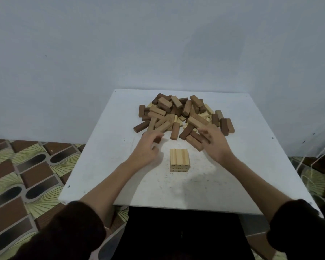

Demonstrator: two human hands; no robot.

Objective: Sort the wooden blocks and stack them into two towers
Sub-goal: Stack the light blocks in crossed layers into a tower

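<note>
Short light-wood tower (180, 160) stands mid-table (101, 166), w/ the mixed pile of blocks (182, 113) just behind. Left hand (147, 147), fingers curled, pinches a dark block (157, 140) at the pile's near edge. Right hand (213, 142) spreads loose fingers over brown blocks (194, 140), gripping nothing.

Both forearms (109, 184) bare, reaching forward and converging. Dark sleeves (73, 228) bunched near the elbows. Left hand (145, 147): palm down, fingers curled, tips pinching a dark block (158, 140). Right hand (215, 144): palm down, fingers spread, loosely bent, gripping nothing, level with the pinch.
</note>
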